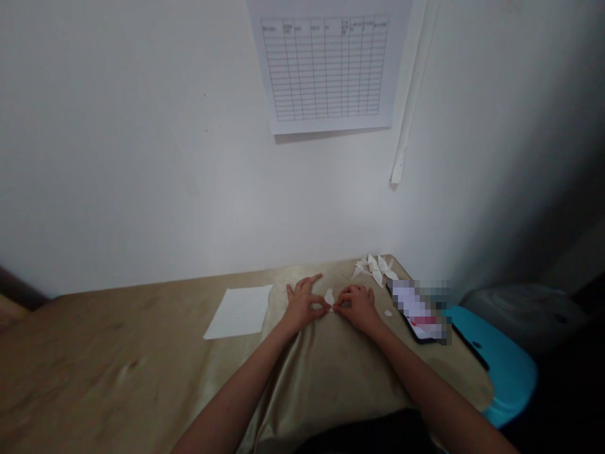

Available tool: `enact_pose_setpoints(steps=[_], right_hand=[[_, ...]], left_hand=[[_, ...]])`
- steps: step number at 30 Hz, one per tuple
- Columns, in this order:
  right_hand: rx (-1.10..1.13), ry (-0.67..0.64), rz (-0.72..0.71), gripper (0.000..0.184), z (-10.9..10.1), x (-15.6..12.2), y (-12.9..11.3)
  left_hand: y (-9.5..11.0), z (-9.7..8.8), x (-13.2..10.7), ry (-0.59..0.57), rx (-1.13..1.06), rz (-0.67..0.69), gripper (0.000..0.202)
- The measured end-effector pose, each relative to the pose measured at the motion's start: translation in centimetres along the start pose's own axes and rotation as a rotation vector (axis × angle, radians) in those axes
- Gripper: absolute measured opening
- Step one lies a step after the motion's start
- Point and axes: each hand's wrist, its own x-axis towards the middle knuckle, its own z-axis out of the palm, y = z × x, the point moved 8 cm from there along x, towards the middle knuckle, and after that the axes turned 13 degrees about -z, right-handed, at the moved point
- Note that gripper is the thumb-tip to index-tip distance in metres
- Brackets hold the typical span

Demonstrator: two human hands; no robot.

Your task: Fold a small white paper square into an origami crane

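Note:
Both my hands rest on a table covered with a tan cloth [118,366]. My left hand [302,304] and my right hand [358,307] meet at their fingertips and pinch a small white folded paper piece [329,296] between them. The thumb and forefinger of each hand are closed on the paper, while my left hand's other fingers spread out. A flat white sheet of paper [241,310] lies just left of my left hand.
Several white folded paper figures [375,268] sit at the table's far right corner. A phone [418,312] lies right of my right hand, with a small white scrap [388,312] beside it. A blue stool [501,369] stands at the right. A printed table sheet [326,69] hangs on the wall.

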Motion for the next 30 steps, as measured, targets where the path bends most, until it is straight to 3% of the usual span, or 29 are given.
enact_pose_setpoints(steps=[20, 30], right_hand=[[0.012, 0.002, 0.003, 0.011, 0.0, 0.1, 0.0], [-0.007, -0.011, 0.009, 0.012, -0.1, 0.1, -0.3]], left_hand=[[-1.4, 0.4, 0.9, -0.075, 0.074, -0.152, 0.035], [-1.1, 0.6, 0.9, -0.023, 0.158, -0.131, 0.045]])
